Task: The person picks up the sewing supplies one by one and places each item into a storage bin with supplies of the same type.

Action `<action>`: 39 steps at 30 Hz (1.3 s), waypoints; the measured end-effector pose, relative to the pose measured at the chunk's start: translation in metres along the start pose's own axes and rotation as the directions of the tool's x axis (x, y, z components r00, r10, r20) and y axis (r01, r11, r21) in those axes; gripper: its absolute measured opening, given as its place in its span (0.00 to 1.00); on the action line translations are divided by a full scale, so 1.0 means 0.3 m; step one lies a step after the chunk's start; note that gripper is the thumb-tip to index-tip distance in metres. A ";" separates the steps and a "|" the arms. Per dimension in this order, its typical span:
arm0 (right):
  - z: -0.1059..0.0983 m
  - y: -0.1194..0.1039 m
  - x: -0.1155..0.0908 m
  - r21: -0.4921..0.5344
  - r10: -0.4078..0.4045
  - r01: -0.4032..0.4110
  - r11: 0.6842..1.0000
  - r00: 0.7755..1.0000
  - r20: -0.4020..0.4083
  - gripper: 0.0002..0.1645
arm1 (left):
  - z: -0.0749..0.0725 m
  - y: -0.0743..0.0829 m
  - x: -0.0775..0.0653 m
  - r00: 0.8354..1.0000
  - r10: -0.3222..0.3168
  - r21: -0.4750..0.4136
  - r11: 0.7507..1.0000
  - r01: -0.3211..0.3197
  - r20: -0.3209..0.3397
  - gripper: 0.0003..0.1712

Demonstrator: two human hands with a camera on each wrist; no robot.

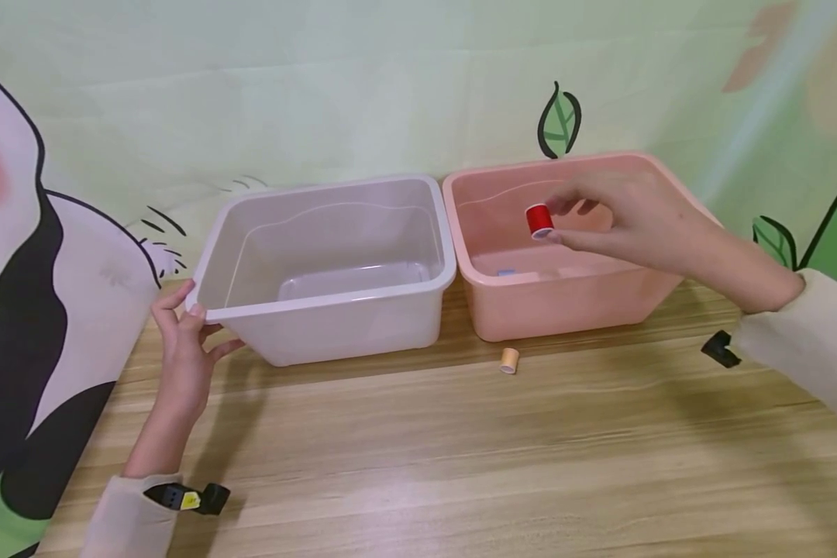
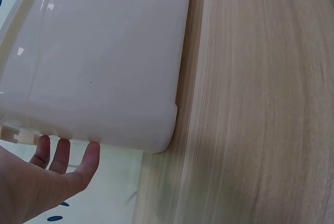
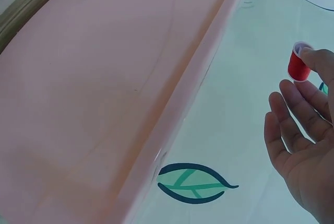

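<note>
My right hand (image 1: 628,217) pinches a red thread spool (image 1: 539,222) by its ends between thumb and fingers, over the pink plastic bin (image 1: 558,302). In the right wrist view the spool (image 3: 299,63) shows white flanges, and the other fingers are spread loosely. My left hand (image 1: 184,349) grips the near left corner of the whitish plastic bin (image 1: 342,329), thumb on the rim. From the left wrist view, fingertips (image 2: 91,153) press against the outside of that bin. A light-orange thread spool (image 1: 508,361) lies on the table in front of the pink bin.
Both bins stand side by side on a wood-grain table (image 1: 418,449), against a green printed backdrop (image 1: 363,93). A small blue item (image 1: 506,273) lies inside the pink bin. Black straps (image 1: 188,497) sit at the cuffs.
</note>
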State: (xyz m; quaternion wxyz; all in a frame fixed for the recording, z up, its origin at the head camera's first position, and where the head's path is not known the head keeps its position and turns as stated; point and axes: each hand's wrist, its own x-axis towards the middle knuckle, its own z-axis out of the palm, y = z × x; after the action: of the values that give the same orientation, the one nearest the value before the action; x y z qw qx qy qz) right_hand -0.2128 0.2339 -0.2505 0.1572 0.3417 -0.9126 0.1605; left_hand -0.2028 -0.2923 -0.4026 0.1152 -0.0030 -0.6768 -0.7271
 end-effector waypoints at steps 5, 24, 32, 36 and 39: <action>-0.002 -0.003 0.004 0.003 0.011 -0.011 1.000 1.000 0.011 0.16 | -0.006 -0.001 -0.004 1.000 0.001 -0.023 1.000 0.000 0.027 0.24; -0.005 0.005 0.025 -0.014 -0.006 0.006 1.000 1.000 -0.004 0.14 | -0.027 0.063 0.009 0.985 -0.087 0.009 0.996 0.087 0.146 0.24; -0.012 -0.001 0.025 -0.016 0.027 -0.027 1.000 1.000 0.003 0.15 | -0.006 0.066 0.023 0.988 -0.106 0.020 0.994 0.104 0.112 0.26; -0.011 -0.005 0.026 -0.019 0.036 -0.035 0.999 0.999 0.003 0.15 | 0.001 0.074 0.021 0.989 -0.127 0.016 0.992 0.126 0.077 0.25; -0.010 -0.006 0.026 -0.025 0.040 -0.040 0.999 0.999 0.005 0.15 | 0.002 0.080 0.020 0.989 -0.131 0.028 0.991 0.129 0.065 0.24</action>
State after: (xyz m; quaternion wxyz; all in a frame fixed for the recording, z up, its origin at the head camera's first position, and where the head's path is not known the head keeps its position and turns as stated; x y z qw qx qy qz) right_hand -0.2166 0.2295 -0.2443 0.1556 0.3218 -0.9216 0.1513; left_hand -0.2047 -0.2942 -0.3781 0.0449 0.0183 -0.6877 -0.7244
